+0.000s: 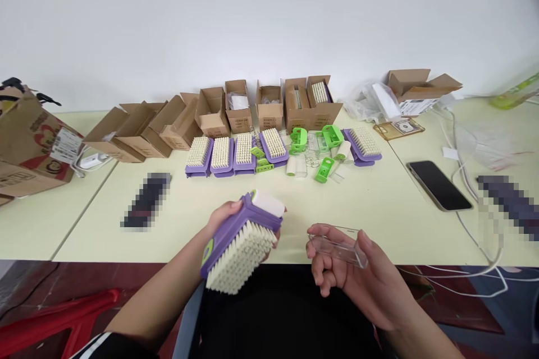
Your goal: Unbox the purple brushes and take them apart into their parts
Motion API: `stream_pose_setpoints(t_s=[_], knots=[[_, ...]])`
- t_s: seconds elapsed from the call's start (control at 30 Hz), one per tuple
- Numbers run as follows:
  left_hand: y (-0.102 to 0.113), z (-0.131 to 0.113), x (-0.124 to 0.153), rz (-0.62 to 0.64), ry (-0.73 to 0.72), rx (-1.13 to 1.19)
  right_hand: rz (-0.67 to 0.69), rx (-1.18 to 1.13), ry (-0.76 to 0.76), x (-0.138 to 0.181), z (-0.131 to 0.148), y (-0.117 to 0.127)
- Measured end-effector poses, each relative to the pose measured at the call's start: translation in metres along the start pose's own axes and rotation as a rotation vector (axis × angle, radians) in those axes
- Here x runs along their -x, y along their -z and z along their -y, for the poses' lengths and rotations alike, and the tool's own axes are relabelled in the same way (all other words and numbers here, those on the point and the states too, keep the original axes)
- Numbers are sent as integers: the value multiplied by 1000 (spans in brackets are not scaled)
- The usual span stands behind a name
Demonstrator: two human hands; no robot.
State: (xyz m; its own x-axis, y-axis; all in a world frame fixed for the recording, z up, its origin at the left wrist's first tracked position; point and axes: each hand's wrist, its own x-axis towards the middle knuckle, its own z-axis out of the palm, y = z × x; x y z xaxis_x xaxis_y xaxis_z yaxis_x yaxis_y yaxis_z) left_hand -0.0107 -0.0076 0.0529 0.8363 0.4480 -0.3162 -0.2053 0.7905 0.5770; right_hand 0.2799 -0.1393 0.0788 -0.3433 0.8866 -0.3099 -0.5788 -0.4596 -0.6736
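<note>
Now L hand (229, 221) grips purple brush (241, 247) bristles-down w/ tilt, R hand (357, 275) palm-up, fingers curled round clear cover (339, 245).

A purple scrub brush (242, 247) with dense cream bristles sits gripped in the left hand (225, 217), tilted above the table's near edge with its bristles turned down and toward the viewer. It has a white block at its far end and a green tab at its near end. A clear plastic cover (339, 244), long and boxy, lies level across the right hand's (357, 280) fingertips, just beside the brush.
</note>
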Motion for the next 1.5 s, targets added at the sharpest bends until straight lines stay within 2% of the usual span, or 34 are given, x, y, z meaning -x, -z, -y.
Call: stream_pose_setpoints(t_s=[0.07, 0.13, 0.3, 0.43, 0.57, 0.67, 0.73, 0.83, 0.93, 1.17, 1.33, 1.5], knots=[[6, -12, -4, 124, -22, 40, -12, -15, 0, -5, -4, 0], [12, -24, -8, 159, -58, 45, -25, 0, 3, -9, -5, 0], [14, -46, -31, -13, -188, 64, -142, 168, 122, -32, 15, 14], [17, -51, -54, -126, -258, 66, -311, 507, 434, -73, 56, 42], [29, -44, -67, -75, -224, 53, -505, 906, 723, -124, 99, 69], [39, -35, -71, -74, -164, 58, -564, 1036, 897, -151, 114, 82], [44, -29, -72, -112, -131, 56, -591, 1119, 959, -160, 116, 89], [48, -23, -74, -188, -102, 71, -613, 1287, 905, -160, 116, 101], [51, -20, -76, -243, -48, 102, -579, 1468, 821, -156, 120, 110], [50, -18, -74, -256, -49, 116, -546, 1771, 643, -154, 118, 108], [52, -15, -73, -243, -56, 60, -598, 1889, 553, -158, 110, 109], [51, -14, -74, -250, -51, 20, -589, 1848, 613, -160, 107, 108]])
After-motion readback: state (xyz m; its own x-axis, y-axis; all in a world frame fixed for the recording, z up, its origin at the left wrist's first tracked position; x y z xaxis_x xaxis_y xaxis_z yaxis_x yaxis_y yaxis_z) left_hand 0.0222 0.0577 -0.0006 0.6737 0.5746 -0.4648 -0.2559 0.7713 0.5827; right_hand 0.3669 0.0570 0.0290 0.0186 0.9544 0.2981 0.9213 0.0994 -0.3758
